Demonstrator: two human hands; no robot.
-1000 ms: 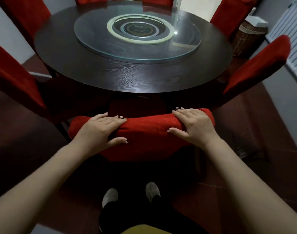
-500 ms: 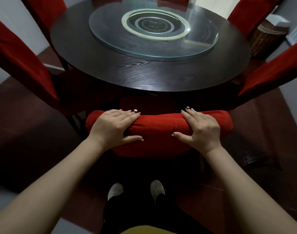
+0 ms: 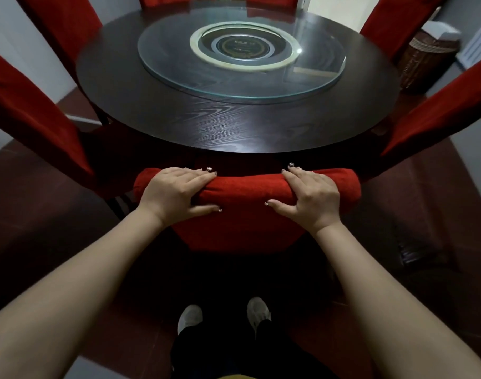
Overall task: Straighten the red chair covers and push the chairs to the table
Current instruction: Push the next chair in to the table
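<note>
The chair (image 3: 242,231) has slid in over the last second: the gap between its padded top and the edge of the table (image 3: 233,132) has narrowed, and both hands have ridden forward with it in the same hold. The fingers (image 3: 198,175) of the left hand (image 3: 176,192) curl over the far side of the top edge with the thumb hooked along the near side, so the padded roll sits clamped in the crook of the hand. The right hand (image 3: 311,196) mirrors it, fingers draped over the front and thumb spread out below. Neither is flat nor a fist; each wraps round the red chair cover (image 3: 244,187), with a bare stretch of cloth between them. I'd say the wide, matched grip is there to drive the chair straight rather than let it swing, and the pressure keeps the fabric from riding up. The cover looks smooth across the top and down the back. The chair's top stands just short of the table rim, its seat hidden beneath. A glass turntable (image 3: 179,69) lies at the table's middle. A left chair (image 3: 34,116) and a right chair (image 3: 438,113), both in red, flank this one. A wicker basket (image 3: 427,58) stands by the far wall, and pale shoes (image 3: 190,315) show below.
</note>
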